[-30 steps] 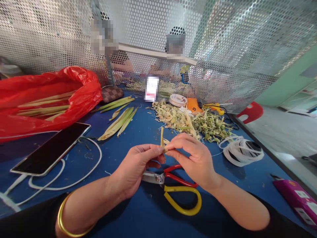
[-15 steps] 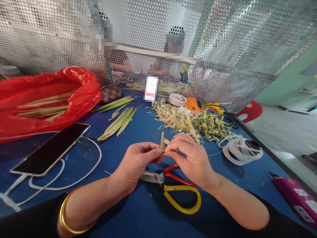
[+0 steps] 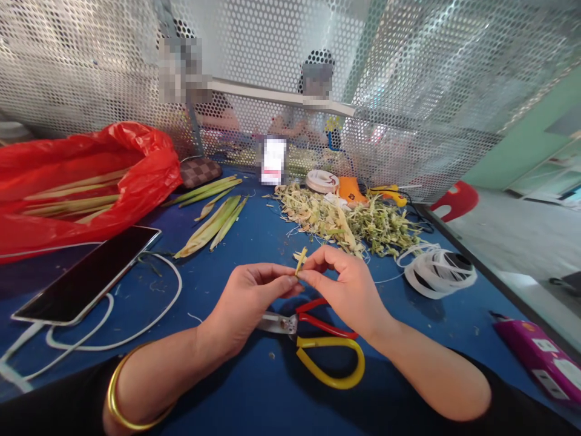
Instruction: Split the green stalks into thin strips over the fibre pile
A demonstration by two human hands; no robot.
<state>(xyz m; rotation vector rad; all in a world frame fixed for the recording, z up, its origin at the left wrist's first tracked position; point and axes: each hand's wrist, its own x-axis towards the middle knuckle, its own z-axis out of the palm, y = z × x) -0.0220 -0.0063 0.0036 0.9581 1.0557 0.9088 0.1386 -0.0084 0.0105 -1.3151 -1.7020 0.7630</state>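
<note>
A small folded strip of pale green-yellow husk is pinched between the fingertips of both hands. My left hand grips its lower end between thumb and forefinger. From the other side, my right hand closes thumb and forefinger on it, and the fingertips of both hands almost touch. Beneath the hands lie scissors with one red and one yellow handle, their blades partly covered by my left hand. Longer husk leaves rest on the blue table beyond my left hand.
A red plastic bag with long leaves stands at the left, near a phone with a white cable. Husk pieces are heaped at the back. A white ribbon roll and a purple power strip lie right. A perforated metal screen rises behind.
The husk strip now leans to the right, where it stood upright before. My right hand's fingers have shifted slightly around it. The whole view has moved a little.
</note>
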